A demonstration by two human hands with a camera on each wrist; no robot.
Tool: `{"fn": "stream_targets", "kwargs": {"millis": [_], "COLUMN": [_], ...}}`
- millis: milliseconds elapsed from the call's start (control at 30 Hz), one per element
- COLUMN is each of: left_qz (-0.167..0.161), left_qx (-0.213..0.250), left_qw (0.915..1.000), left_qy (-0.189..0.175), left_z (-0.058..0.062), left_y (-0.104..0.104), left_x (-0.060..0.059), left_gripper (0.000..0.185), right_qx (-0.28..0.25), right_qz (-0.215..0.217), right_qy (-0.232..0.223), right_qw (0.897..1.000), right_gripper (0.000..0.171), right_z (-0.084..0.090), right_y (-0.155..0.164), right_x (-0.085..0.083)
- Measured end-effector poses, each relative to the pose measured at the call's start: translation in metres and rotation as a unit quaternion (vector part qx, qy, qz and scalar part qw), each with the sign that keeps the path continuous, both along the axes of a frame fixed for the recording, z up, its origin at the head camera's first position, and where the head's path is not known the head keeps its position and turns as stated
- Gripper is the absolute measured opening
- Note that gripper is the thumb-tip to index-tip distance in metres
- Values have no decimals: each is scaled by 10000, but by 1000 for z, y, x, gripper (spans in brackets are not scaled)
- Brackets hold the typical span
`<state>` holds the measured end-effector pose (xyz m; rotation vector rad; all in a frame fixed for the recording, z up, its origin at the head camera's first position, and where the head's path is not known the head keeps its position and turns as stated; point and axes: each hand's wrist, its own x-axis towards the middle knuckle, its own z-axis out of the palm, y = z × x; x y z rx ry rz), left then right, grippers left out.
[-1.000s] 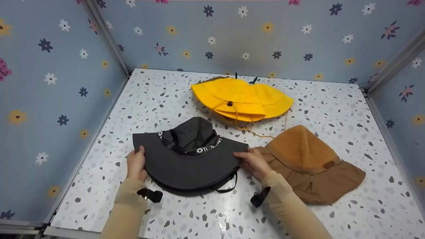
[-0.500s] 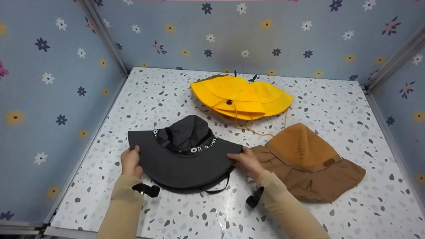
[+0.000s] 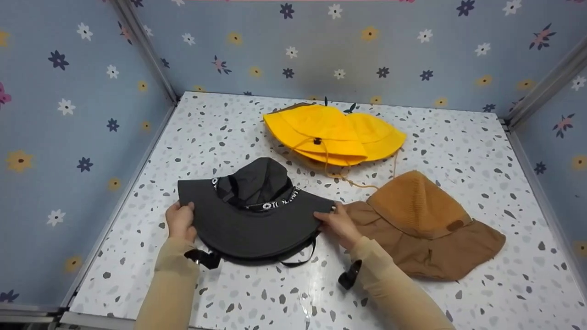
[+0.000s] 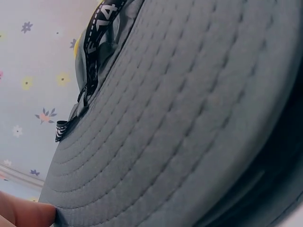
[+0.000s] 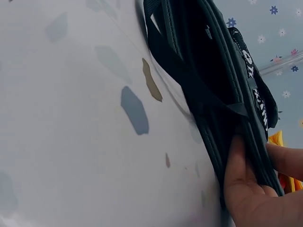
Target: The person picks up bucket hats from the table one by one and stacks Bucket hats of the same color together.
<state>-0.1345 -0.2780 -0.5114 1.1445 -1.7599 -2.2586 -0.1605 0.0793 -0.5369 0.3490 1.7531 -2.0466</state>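
A dark grey bucket hat (image 3: 247, 233) with a wide stitched brim and a black-and-white lettered band is held between both hands. My left hand (image 3: 180, 221) grips the brim's left end, thumb on top. At the right end, my right hand (image 3: 340, 223) pinches the brim; in the right wrist view its fingers (image 5: 236, 165) reach into the fold between two brim layers, with the thumb on the outer side. A black strap (image 5: 175, 71) loops from the hat's lower side. In the left wrist view the stitched brim (image 4: 180, 113) fills most of the picture.
Yellow hats (image 3: 330, 133) with a cord lie stacked at the back, a brown edge showing behind them. A brown hat (image 3: 426, 229) with a tan crown lies right, close to my right forearm. Flower-patterned walls (image 3: 339, 55) enclose the speckled table (image 3: 257, 298).
Both hands have shifted slightly left with the grey hat, keeping their grip on its brim. The view has also moved a little; the yellow and brown hats stay in place.
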Motion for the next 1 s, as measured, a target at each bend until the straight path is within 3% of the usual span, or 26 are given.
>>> {"fn": "stream_targets", "kwargs": {"millis": [300,567,667,867,1000], "left_qz": [-51,178,198,-67,-115], "left_qx": [-9,-202,-300,-607,-625], "left_qw": [9998,9995,9993,9980,9977], "left_qy": [-201,-149,-96,-189,-230], "left_z": [-3,-5,-6,-7,-9], "left_y": [-4,-2,-1,0,0], "left_x": [-9,-15,-17,-20,-20], "left_gripper": [58,79,81,79,79], "right_qx": [595,1594,2023,3277,3503], "right_qz": [228,913,1105,1463,1620], "right_qy": [103,730,1028,1645,1685], "right_qw": [9979,9803,9676,9188,9070], "right_gripper": [54,56,55,52,53], "right_z": [2,3,5,9,10], "right_y": [-1,0,1,3,4], "right_x": [0,-1,-3,-5,-6]}}
